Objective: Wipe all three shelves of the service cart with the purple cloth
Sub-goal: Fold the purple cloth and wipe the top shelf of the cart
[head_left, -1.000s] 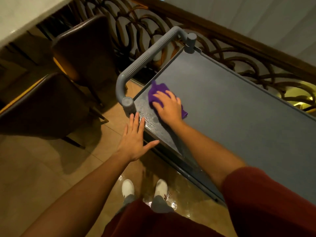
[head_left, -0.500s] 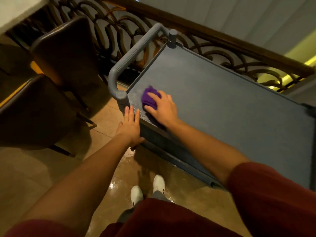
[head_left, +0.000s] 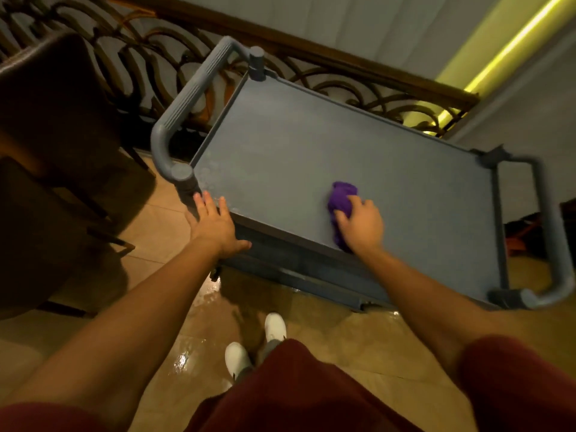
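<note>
The grey service cart's top shelf [head_left: 311, 151] fills the middle of the view, with damp spots near its left corner. The bunched purple cloth [head_left: 341, 199] lies on the shelf near its front edge, and my right hand [head_left: 361, 226] grips it with curled fingers and presses it onto the shelf. My left hand [head_left: 215, 226] has its fingers straight and sits at the shelf's front left edge, beside the handle post [head_left: 182, 174]. The two lower shelves are hidden under the top one.
Grey handles stand at the cart's left end [head_left: 190, 92] and right end [head_left: 551, 232]. Dark chairs [head_left: 53, 126] crowd the left. An ornate railing [head_left: 343, 85] runs behind the cart. The tiled floor [head_left: 199, 332] is wet and shiny by my white shoes [head_left: 274, 325].
My right hand has slid the purple cloth from the shelf's left corner rightward along the front edge. My left hand stays at the front left edge. The camera has turned right.
</note>
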A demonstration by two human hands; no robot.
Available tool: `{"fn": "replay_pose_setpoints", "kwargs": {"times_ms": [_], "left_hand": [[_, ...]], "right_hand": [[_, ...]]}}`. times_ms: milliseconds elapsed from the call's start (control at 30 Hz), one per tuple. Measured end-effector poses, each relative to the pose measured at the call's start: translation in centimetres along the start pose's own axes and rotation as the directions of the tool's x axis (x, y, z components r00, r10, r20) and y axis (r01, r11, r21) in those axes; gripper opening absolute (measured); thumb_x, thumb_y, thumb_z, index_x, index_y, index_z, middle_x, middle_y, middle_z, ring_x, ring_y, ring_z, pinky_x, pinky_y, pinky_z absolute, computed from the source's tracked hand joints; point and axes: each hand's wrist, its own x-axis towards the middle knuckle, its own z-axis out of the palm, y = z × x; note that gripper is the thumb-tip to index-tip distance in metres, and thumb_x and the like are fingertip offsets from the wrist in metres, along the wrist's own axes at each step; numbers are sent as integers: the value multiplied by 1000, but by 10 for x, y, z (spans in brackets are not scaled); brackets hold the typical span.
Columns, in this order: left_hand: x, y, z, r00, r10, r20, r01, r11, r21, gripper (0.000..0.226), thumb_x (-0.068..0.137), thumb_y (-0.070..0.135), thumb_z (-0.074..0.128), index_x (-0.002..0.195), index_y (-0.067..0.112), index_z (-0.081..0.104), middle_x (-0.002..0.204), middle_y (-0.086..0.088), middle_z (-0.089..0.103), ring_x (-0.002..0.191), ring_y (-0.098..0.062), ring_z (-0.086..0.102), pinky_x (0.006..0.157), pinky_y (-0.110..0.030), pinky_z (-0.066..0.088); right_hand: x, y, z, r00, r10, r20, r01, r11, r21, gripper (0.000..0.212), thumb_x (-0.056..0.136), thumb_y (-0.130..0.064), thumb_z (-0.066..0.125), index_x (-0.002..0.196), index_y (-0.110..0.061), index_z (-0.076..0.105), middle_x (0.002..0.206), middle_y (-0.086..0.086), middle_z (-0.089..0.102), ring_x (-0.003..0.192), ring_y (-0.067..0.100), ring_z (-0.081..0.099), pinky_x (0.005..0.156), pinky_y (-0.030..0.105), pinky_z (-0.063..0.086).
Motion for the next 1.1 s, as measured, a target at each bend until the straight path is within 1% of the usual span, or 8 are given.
{"fn": "replay_pose_setpoints", "kwargs": {"times_ms": [100,200,333,567,633,733,933,1100], "left_hand": [[11,28,-19,993,108,-43,-107,994,5,115,81,67,59,156,6,-3,166,-20,-5,152,-40,-10,122,-58,6],[13,39,-11,992,80,100,-86,995,56,130,73,82,53,155,3,-7,164,-25,-7,151,-42,-8,123,-54,3],[6,38,2,990,25,141,-53,978,199,143,60,97,40,155,3,-12,163,-26,-14,150,-44,-13,122,-53,-1],[10,48,-3,990,-33,138,7,982,187,134,65,98,16,155,0,-2,163,-28,-5,151,-45,-5,121,-53,1],[5,59,4,1000,16,20,-19,992,127,117,77,90,21,155,2,17,163,-26,13,151,-43,7,121,-54,5],[1,95,16,964,136,-229,-137,991,14,75,95,58,41,144,2,41,155,-21,36,148,-38,24,122,-51,19],[1,122,30,997,-75,-10,75,994,83,84,97,62,10,157,3,2,165,-21,-5,153,-37,-8,122,-47,-3],[3,136,21,989,-124,85,113,985,129,86,97,64,11,155,2,-6,164,-23,-12,151,-40,-11,122,-49,-2]], "right_hand": [[12,-93,18,996,-70,-56,73,996,49,49,82,-50,63,116,-15,60,113,18,63,105,40,61,86,47,49],[4,-151,34,968,-249,27,248,968,42,62,85,-49,64,140,-25,47,143,15,47,127,39,48,98,50,46],[7,-87,34,882,-456,117,468,874,-127,56,90,-38,62,145,-38,46,152,13,43,119,40,51,92,45,48],[-8,113,-7,999,35,21,-30,983,-181,57,92,-31,59,147,-32,45,138,20,50,110,43,52,87,49,50],[1,99,-5,995,105,-3,-104,992,-72,55,93,-28,60,147,-27,47,139,22,49,117,45,51,94,50,48],[29,19,3,996,-79,-51,84,989,123,57,89,-27,64,144,-29,49,146,20,47,123,45,52,99,49,49],[26,-64,28,844,-520,130,530,846,-57,57,93,-32,60,147,-37,41,155,13,37,120,37,49,93,46,43],[47,90,7,948,-313,62,316,948,-46,60,79,-27,61,138,-36,54,134,15,55,100,40,57,80,42,47]]}}
